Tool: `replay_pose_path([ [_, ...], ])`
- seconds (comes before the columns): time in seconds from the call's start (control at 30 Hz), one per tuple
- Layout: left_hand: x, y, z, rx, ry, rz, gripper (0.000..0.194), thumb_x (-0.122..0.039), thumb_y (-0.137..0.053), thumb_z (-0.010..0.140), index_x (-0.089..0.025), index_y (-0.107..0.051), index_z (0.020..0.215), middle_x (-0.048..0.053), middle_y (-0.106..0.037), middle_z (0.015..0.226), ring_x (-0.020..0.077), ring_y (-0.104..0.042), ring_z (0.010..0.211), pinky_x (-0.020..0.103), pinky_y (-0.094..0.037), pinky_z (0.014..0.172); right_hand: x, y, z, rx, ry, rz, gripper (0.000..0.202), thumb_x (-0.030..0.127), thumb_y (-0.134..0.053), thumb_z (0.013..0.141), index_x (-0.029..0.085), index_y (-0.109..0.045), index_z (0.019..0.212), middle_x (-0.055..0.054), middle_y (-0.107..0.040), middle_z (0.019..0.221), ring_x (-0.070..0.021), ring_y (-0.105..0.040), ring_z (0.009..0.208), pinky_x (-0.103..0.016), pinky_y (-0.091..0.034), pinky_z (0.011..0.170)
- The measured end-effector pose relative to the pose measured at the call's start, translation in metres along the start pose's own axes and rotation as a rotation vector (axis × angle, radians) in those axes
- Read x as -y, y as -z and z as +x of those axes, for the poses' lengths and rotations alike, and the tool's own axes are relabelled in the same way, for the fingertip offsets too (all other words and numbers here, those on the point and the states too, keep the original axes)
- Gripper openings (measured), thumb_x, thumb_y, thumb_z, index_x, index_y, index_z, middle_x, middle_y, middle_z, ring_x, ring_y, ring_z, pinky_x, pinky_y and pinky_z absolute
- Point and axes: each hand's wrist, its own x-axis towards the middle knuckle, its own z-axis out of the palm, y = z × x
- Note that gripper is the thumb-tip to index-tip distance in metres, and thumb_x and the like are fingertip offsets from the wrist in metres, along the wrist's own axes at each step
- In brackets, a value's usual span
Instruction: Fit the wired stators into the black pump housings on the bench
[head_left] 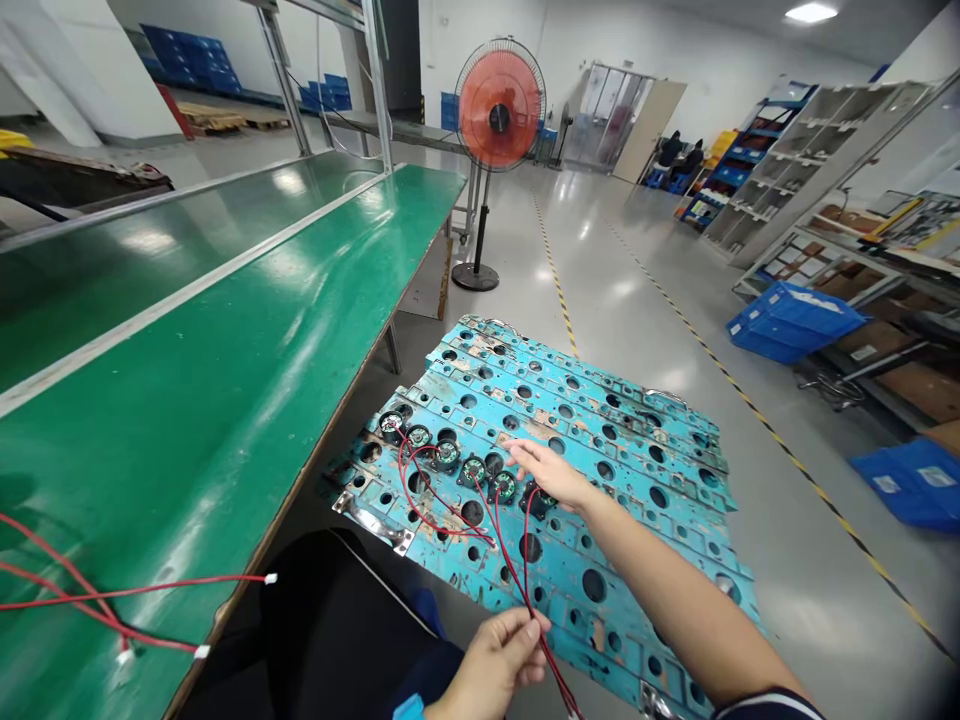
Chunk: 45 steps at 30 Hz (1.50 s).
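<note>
Several round black parts with green circuit faces, one of them a round part (473, 471), sit in a row on the worn blue plate (592, 585) full of holes. Red wires (512, 560) run from them toward the plate's near edge. Low in the view, my left hand (504, 655) pinches a bundle of these wires between thumb and fingers. My right hand (546, 470) hovers over the row near its right end, fingers extended and apart, partly covering the rightmost round part.
A green-topped bench (247, 330) runs along the left, with loose red wires (150, 590) ending in white connectors. Beyond the plate stands an orange fan (499, 110). Blue bins (795, 318) and shelves line the right; people sit far back.
</note>
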Motion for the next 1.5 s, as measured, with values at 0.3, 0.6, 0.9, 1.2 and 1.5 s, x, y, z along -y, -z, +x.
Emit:
replay_pose_path([
  [0.3,-0.001,-0.002,0.001,0.001,-0.017,-0.053,0.053,-0.057,-0.09,0.06,-0.014,-0.075,0.085,0.0,-0.059,0.066,0.0091,-0.054,0.063,0.02,-0.047,0.064,0.005,0.0,-0.006,0.076,0.11,-0.198,0.062,0.068,-0.057,0.09,0.025,-0.056,0.135,-0.005,-0.065,0.11,-0.0164,-0.058,0.078,-0.035,-0.049,0.078],
  [0.6,-0.004,-0.005,-0.005,0.005,-0.015,-0.081,0.048,-0.053,-0.09,0.063,-0.015,-0.075,0.088,-0.001,-0.059,0.069,0.0086,-0.056,0.065,0.02,-0.048,0.066,0.001,-0.011,0.005,-0.049,0.134,-0.317,0.062,0.067,-0.051,0.093,0.022,-0.056,0.135,-0.011,-0.065,0.118,-0.0244,-0.061,0.1,-0.043,-0.048,0.092],
  [0.9,-0.011,-0.019,0.003,-0.018,-0.018,-0.154,0.056,-0.055,-0.094,0.055,-0.014,-0.073,0.085,0.0,-0.064,0.069,0.0085,-0.059,0.064,0.021,-0.048,0.068,-0.012,-0.039,-0.127,-0.061,0.101,-0.277,0.037,0.047,-0.045,0.103,0.026,-0.069,0.122,-0.006,-0.072,0.112,-0.0245,-0.064,0.104,-0.037,-0.047,0.092],
  [1.2,-0.018,-0.02,-0.006,-0.139,0.105,-0.08,0.069,-0.059,-0.093,0.051,-0.014,-0.073,0.099,0.004,-0.071,0.087,0.0123,-0.068,0.077,0.024,-0.053,0.077,-0.067,-0.073,-0.12,-0.309,0.222,-0.507,0.036,0.026,-0.04,0.104,0.023,-0.069,0.127,-0.008,-0.071,0.101,-0.0217,-0.067,0.091,-0.033,-0.053,0.08],
  [1.5,-0.03,-0.019,-0.035,-0.1,0.117,-0.015,0.065,-0.058,-0.094,0.043,-0.015,-0.068,0.085,-0.003,-0.063,0.069,0.0097,-0.064,0.063,0.02,-0.046,0.059,-0.091,-0.079,-0.121,-0.354,0.37,-0.898,0.037,0.007,-0.048,0.096,0.02,-0.068,0.123,-0.009,-0.069,0.11,-0.0243,-0.063,0.099,-0.037,-0.052,0.085],
])
